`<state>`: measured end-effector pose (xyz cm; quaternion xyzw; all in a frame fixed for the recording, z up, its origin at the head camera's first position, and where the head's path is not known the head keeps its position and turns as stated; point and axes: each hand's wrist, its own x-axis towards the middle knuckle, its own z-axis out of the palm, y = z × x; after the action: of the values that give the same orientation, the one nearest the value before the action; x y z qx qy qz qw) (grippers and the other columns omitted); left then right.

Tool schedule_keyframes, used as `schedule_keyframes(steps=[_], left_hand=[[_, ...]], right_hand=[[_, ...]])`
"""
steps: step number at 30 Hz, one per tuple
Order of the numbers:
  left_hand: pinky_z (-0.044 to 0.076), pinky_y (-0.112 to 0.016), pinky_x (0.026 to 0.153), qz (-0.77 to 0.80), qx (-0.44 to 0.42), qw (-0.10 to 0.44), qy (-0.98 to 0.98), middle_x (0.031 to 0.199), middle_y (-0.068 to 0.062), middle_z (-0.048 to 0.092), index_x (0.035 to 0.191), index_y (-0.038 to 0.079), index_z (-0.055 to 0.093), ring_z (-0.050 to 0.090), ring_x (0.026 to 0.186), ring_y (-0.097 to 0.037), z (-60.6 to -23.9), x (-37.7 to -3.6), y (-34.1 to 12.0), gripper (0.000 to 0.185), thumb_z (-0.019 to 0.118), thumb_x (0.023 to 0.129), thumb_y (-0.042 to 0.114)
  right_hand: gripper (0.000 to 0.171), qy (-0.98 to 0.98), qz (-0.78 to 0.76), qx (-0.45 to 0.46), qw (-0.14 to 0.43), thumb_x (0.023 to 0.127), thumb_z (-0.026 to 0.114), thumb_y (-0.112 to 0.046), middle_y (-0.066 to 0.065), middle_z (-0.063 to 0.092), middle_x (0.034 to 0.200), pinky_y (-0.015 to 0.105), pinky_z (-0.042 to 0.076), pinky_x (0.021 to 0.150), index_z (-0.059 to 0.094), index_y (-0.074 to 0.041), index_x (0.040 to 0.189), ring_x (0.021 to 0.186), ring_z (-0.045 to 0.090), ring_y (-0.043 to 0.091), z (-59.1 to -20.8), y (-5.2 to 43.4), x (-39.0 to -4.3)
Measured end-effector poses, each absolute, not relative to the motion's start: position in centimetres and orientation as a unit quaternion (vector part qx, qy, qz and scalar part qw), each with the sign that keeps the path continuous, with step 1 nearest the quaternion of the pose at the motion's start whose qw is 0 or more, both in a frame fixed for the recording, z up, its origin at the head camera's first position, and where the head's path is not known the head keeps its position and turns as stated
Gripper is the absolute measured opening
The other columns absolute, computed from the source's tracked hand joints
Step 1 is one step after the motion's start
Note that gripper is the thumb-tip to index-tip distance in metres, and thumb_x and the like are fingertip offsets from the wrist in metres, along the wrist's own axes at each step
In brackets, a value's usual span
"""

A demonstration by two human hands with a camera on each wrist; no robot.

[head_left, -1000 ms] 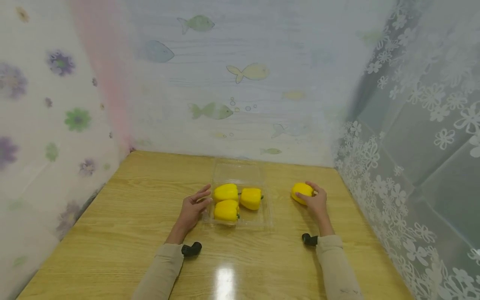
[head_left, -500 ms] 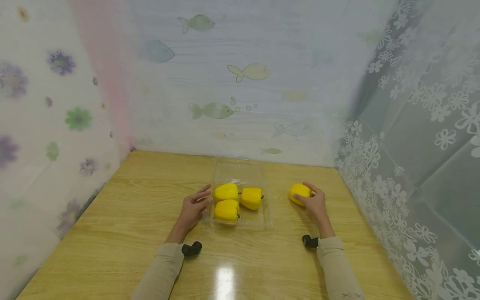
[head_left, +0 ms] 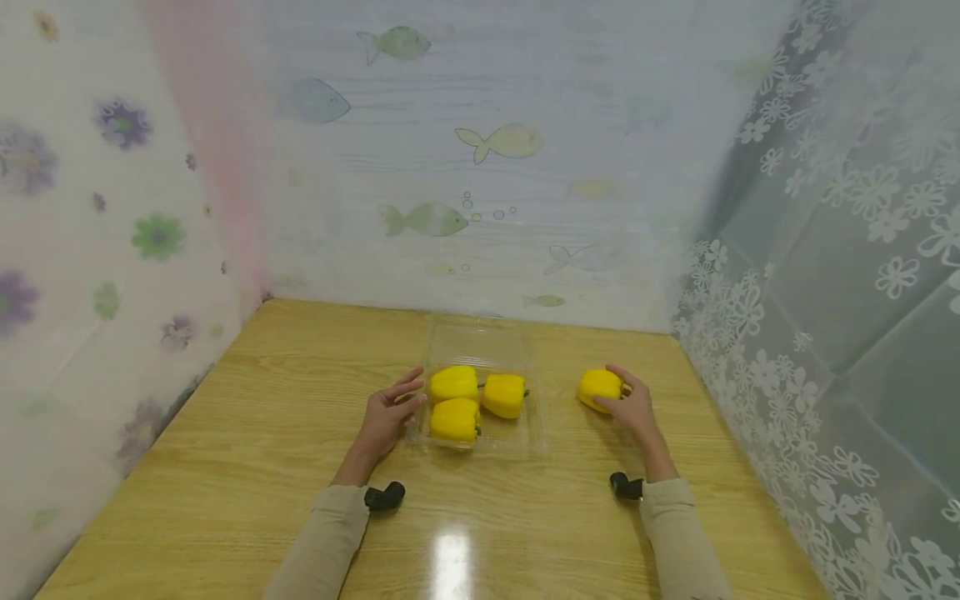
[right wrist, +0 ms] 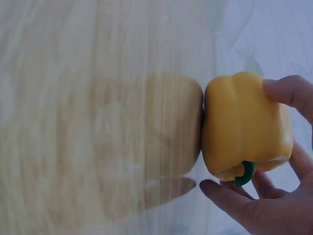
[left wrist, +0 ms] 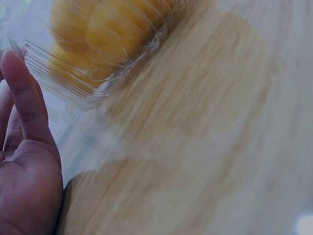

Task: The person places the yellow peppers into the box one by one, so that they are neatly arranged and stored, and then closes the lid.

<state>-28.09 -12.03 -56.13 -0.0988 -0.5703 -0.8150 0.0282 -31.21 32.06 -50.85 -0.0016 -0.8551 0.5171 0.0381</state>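
A clear plastic clamshell box lies open in the middle of the wooden table, with three yellow bell peppers inside. My left hand rests against the box's left side with straight fingers. The left wrist view shows those fingers beside the ribbed box wall. A fourth yellow pepper sits on the table to the right of the box. My right hand curls around it. In the right wrist view the pepper with its green stem lies between thumb and fingers.
The table is closed in by a fish-patterned wall at the back. A flowered sheet hangs on the left and a lace curtain on the right. Bare wood lies left of the box and in front of it.
My right hand has shifted slightly left with the pepper in its grip. The left hand and the box have stayed where they were.
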Motion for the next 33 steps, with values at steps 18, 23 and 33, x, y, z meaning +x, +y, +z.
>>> schedule_keyframes(steps=[18,23,33], left_hand=[[0.047,-0.016,0.057,-0.808,-0.092,0.026,-0.582,0.158,-0.02,0.042,0.132,-0.022,0.053,0.063,0.083,-0.003,-56.2,-28.2,-12.1,0.044,0.067,0.095,-0.004],[0.047,-0.015,0.056,-0.81,-0.096,0.027,-0.578,0.158,-0.02,0.042,0.132,-0.022,0.053,0.062,0.082,-0.003,-56.2,-28.2,-12.0,0.043,0.067,0.095,-0.005],[0.048,-0.016,0.055,-0.813,-0.101,0.031,-0.572,0.155,-0.016,0.048,0.131,-0.023,0.052,0.061,0.08,-0.002,-56.4,-28.2,-12.0,0.044,0.067,0.094,-0.006]], right_hand=[[0.072,-0.861,0.507,0.019,0.04,0.092,0.075,-0.007,0.029,0.024,0.163,0.062,0.028,0.117,0.038,0.0,0.154,0.145,0.027,0.052,-50.9,31.6,-30.6],[0.073,-0.862,0.505,0.015,0.035,0.093,0.075,-0.009,0.028,0.022,0.164,0.062,0.033,0.115,0.037,-0.002,0.156,0.143,0.031,0.054,-50.9,31.8,-30.4],[0.075,-0.869,0.494,0.006,0.029,0.098,0.071,-0.02,0.026,0.021,0.165,0.058,0.044,0.106,0.03,-0.007,0.16,0.137,0.04,0.051,-50.9,31.8,-30.1]])
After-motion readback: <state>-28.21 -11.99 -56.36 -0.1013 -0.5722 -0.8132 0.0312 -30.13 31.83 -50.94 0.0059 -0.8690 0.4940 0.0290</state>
